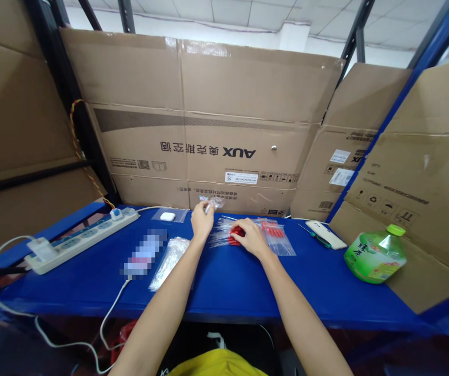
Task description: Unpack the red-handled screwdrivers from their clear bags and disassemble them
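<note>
My left hand (pixel 203 219) is closed on a crumpled clear plastic bag (pixel 217 202) near the back of the blue table. To its right, my right hand (pixel 252 236) curls its fingers over a bunch of red-handled thin rods (pixel 235 236), whose pale, needle-like shafts fan out to the left. The fingertips press on the red ends, and part of the bunch is hidden under the hand. Beside that hand lies a clear bag (pixel 283 243) with several red pieces in or under it. A stack of clear plastic bags (pixel 169 263) lies left of my left forearm.
A white power strip (pixel 87 237) and a blurred phone (pixel 144 255) with a cable are on the left. A white earbud case (pixel 168 216) sits at the back. On the right are a screwdriver (pixel 319 238), a white flat block (pixel 328 234) and a green bottle (pixel 376 256). Cardboard walls (pixel 216 83) enclose the table.
</note>
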